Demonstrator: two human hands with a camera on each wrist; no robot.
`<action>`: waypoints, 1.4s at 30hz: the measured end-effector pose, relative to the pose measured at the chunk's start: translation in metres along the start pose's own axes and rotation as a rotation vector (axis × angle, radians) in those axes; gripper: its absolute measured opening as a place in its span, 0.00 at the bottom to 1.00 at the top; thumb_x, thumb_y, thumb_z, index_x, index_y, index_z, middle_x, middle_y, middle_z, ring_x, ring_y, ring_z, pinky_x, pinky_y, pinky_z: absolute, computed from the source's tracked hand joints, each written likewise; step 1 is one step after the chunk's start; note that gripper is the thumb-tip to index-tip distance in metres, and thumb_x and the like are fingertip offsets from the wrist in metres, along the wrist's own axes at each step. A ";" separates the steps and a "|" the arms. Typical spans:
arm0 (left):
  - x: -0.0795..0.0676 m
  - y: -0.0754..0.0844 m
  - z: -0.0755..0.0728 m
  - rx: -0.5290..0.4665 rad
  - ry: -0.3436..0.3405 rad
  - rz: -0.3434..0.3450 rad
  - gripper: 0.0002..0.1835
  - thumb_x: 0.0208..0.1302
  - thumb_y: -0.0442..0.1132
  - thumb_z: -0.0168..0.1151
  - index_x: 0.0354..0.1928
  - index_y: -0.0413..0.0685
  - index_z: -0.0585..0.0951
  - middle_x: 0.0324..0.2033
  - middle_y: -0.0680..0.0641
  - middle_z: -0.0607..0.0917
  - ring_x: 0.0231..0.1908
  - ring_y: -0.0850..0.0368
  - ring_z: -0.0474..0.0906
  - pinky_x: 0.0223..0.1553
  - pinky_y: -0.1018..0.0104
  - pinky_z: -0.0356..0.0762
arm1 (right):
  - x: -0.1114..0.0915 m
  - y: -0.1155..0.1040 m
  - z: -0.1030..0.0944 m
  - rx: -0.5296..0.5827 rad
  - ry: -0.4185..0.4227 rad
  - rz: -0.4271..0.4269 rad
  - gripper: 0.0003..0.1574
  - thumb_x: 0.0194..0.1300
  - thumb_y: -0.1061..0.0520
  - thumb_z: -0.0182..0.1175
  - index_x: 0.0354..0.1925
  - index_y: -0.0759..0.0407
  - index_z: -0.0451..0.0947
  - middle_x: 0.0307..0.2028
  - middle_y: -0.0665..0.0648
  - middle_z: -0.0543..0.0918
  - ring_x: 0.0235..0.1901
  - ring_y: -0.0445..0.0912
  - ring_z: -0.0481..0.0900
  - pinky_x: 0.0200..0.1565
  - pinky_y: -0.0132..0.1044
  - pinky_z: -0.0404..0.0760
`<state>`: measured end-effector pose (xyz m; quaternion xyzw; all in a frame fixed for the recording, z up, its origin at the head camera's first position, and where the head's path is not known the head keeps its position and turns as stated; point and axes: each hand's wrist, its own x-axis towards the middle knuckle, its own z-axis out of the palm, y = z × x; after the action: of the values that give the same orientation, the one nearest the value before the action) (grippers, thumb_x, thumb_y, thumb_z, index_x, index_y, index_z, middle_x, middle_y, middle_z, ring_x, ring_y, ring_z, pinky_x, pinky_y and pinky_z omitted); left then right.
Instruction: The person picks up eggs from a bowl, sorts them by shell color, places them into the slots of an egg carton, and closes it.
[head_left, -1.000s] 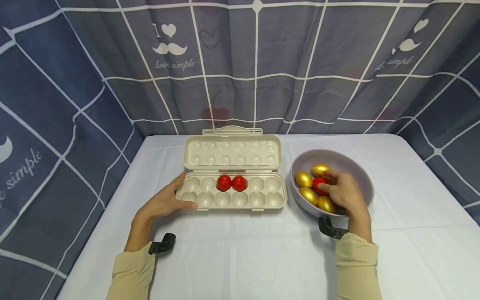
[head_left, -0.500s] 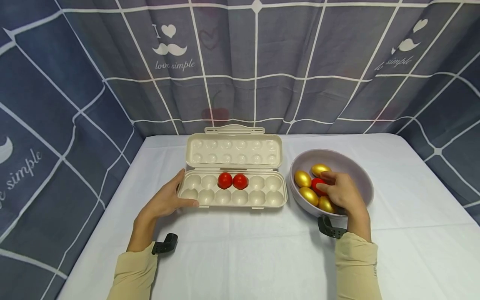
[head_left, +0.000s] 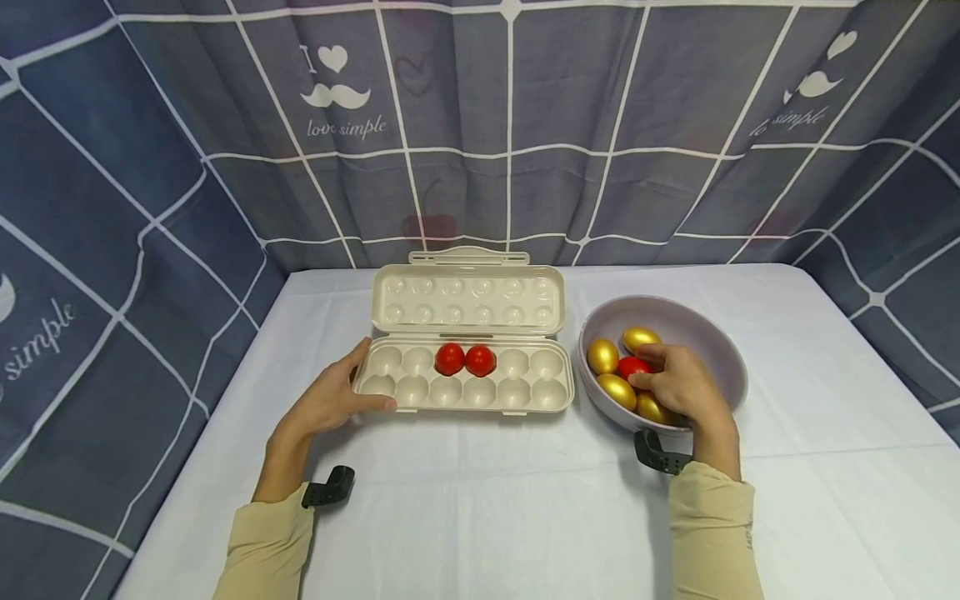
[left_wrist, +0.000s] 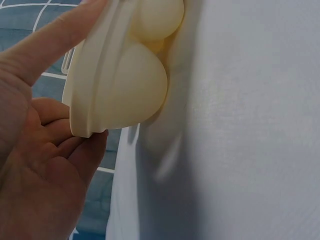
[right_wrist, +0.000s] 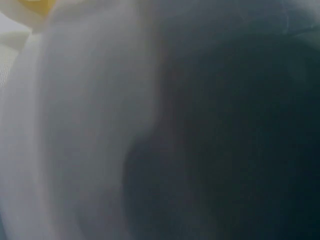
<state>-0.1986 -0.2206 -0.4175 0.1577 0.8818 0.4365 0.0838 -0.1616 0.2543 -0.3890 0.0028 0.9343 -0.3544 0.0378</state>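
Note:
An open cream egg carton (head_left: 461, 400) lies on the table with two red eggs (head_left: 465, 360) side by side in its back row. My left hand (head_left: 330, 398) grips the carton's left end, thumb along the front edge; in the left wrist view the curled fingers (left_wrist: 87, 155) touch its end wall. My right hand (head_left: 686, 382) reaches into a mauve bowl (head_left: 720, 358), its thumb and fingers pinching another red egg (head_left: 632, 367) partly hidden by them. Several golden eggs (head_left: 617, 390) lie around that egg. The right wrist view is mostly the bowl's blurred outer wall (right_wrist: 95, 125).
A white cloth (head_left: 480, 517) covers the table. Dark checked curtains (head_left: 562, 100) stand behind it and at both sides. The carton's lid (head_left: 468, 300) lies folded back toward the rear curtain, and the bowl stands a little right of the carton.
The carton has shifted slightly back and to the right with my left hand. In the bowl, the red egg at my right fingers has moved slightly left, and the golden eggs near it shifted a little.

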 end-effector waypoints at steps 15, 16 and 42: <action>0.001 -0.001 0.000 0.018 -0.001 -0.007 0.62 0.50 0.43 0.79 0.75 0.31 0.46 0.73 0.32 0.54 0.70 0.41 0.53 0.68 0.43 0.51 | -0.001 -0.002 0.000 -0.037 0.063 -0.004 0.33 0.63 0.58 0.65 0.61 0.75 0.71 0.51 0.77 0.78 0.51 0.67 0.74 0.56 0.58 0.69; 0.001 -0.001 0.000 0.020 0.000 -0.011 0.62 0.50 0.44 0.79 0.75 0.31 0.46 0.73 0.32 0.54 0.71 0.40 0.53 0.68 0.43 0.51 | -0.001 -0.002 0.000 -0.032 0.069 -0.006 0.33 0.63 0.58 0.65 0.61 0.75 0.71 0.51 0.77 0.78 0.50 0.67 0.74 0.55 0.58 0.69; 0.001 -0.003 0.000 0.014 0.008 0.003 0.60 0.50 0.44 0.79 0.76 0.32 0.48 0.73 0.34 0.55 0.72 0.41 0.52 0.68 0.43 0.51 | -0.006 -0.016 0.001 0.082 0.314 -0.082 0.32 0.61 0.61 0.66 0.61 0.73 0.72 0.51 0.73 0.80 0.51 0.66 0.77 0.55 0.57 0.71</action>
<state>-0.1997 -0.2218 -0.4198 0.1579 0.8849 0.4312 0.0783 -0.1562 0.2415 -0.3791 0.0214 0.9128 -0.3888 -0.1232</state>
